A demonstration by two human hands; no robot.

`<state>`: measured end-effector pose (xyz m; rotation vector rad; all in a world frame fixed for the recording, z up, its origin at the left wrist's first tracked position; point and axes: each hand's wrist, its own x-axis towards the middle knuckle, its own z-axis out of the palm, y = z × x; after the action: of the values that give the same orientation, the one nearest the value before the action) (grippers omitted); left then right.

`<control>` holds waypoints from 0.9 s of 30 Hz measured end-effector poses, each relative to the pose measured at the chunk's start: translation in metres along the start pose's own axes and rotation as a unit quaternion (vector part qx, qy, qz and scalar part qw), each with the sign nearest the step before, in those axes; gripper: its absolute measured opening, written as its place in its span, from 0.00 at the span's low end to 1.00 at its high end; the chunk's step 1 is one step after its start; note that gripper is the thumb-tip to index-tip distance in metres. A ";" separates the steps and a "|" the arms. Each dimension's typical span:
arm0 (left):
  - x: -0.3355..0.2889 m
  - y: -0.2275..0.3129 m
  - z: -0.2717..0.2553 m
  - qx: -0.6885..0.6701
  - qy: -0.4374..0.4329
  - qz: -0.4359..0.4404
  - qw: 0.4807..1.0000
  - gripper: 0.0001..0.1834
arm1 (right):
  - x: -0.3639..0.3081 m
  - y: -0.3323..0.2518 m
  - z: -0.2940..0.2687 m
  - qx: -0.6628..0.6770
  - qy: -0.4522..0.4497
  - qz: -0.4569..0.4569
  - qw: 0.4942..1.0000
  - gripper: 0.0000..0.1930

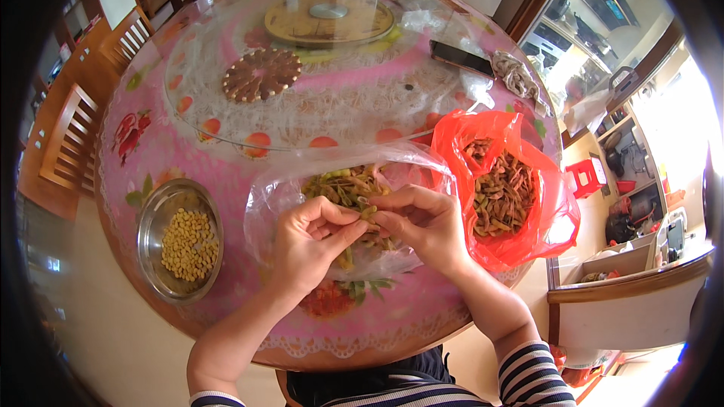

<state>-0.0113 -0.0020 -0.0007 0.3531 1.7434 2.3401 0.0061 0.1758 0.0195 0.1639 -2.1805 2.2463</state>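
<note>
Above the mouth of a clear plastic bag (265,207), my left hand (311,237) and my right hand (428,230) meet, thumbs and index fingers pinching one small green bean pod (368,212). Fingertips partly cover the pod. Greenish-brown pods (343,183) lie in the clear bag below. To the left, a round metal bowl (145,256) holds shelled yellow beans (188,243). Right of my right hand, an open red plastic bag (556,235) contains many brownish pods (504,196).
A glass turntable (347,117) covers the middle of the round table with its pink floral cloth (249,324). On it are a brown round trivet (262,75) and a dark phone (461,59). A crumpled cloth (517,79) lies beside the phone. Wooden chairs (72,139) stand at left.
</note>
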 end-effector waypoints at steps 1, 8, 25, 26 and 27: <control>0.000 0.000 0.001 -0.001 0.002 0.000 1.000 0.05 | 0.000 0.001 0.001 0.000 0.003 -0.024 1.000 0.06; 0.000 0.000 0.003 0.084 -0.004 0.008 0.996 0.08 | 0.001 0.011 -0.003 -0.150 0.017 -0.163 0.975 0.06; -0.003 -0.002 0.004 0.036 -0.012 0.006 0.999 0.08 | -0.003 0.002 0.004 -0.223 0.032 -0.209 0.952 0.08; -0.003 -0.003 0.005 0.019 -0.010 0.011 1.000 0.08 | -0.003 0.002 0.005 -0.222 0.030 -0.209 0.952 0.08; -0.003 -0.004 0.006 0.030 -0.003 0.014 0.999 0.07 | -0.003 0.002 0.005 -0.224 0.029 -0.215 0.950 0.08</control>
<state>-0.0061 0.0033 -0.0031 0.3956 1.8199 2.3079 0.0091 0.1712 0.0176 0.4990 -2.2770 1.4786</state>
